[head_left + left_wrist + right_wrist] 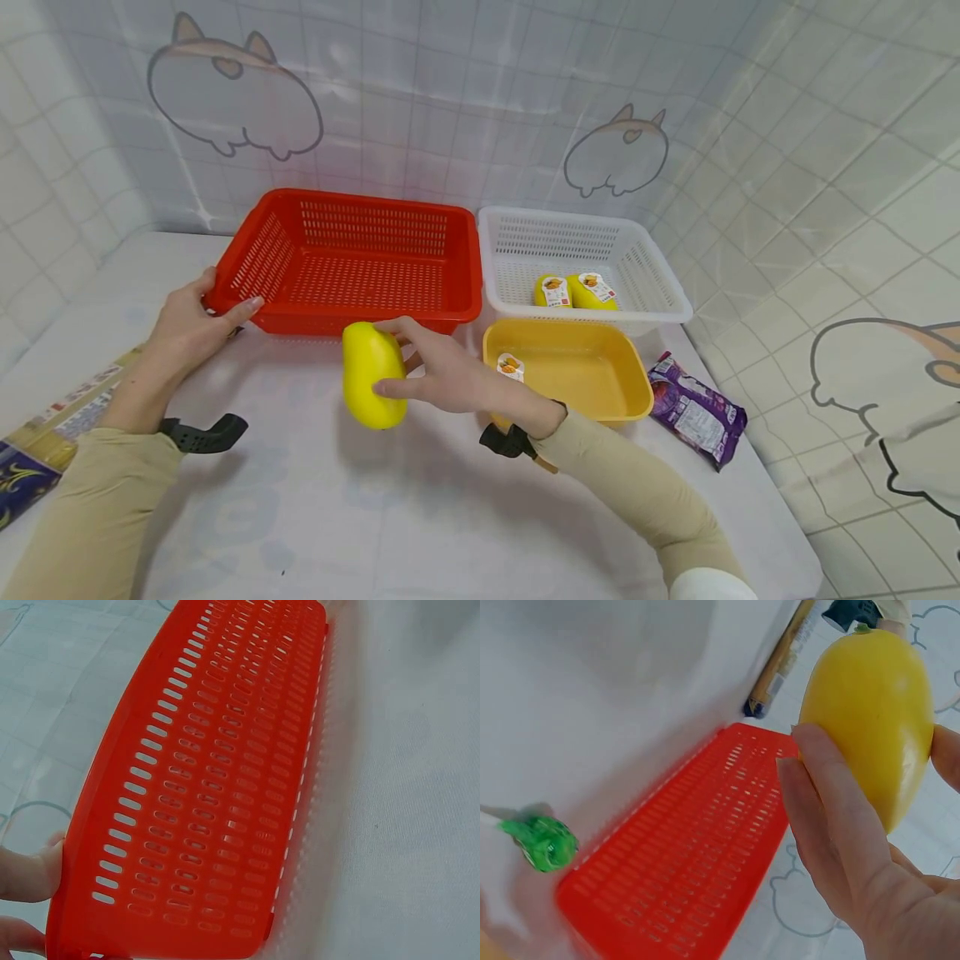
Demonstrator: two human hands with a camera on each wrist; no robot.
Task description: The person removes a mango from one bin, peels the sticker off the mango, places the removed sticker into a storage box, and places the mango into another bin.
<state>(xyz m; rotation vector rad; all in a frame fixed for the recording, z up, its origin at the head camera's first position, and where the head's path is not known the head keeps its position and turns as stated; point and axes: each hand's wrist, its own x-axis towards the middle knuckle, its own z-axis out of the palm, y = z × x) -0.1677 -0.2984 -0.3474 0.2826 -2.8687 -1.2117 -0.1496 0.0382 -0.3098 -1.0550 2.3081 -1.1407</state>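
My right hand (450, 375) holds a yellow mango (367, 375) above the table, in front of the red basket (360, 321). In the right wrist view the mango (866, 712) is smooth with a small green stem end, and the fingers (847, 795) lie along one side with the thumb across from them. At the basket's front left corner, my left hand (187, 321) grips the rim. The left wrist view has its fingertips (37, 874) against the edge of the slotted red wall (172, 817).
Two labelled mangoes (592, 292) lie in the white basket (585, 215), right of the red one. Before it stands a yellow tub (592, 367), with a purple packet (697, 408) beside it. A long gold-and-blue package (67, 425) lies left. A green-wrapped lollipop (549, 844) is near the red basket.
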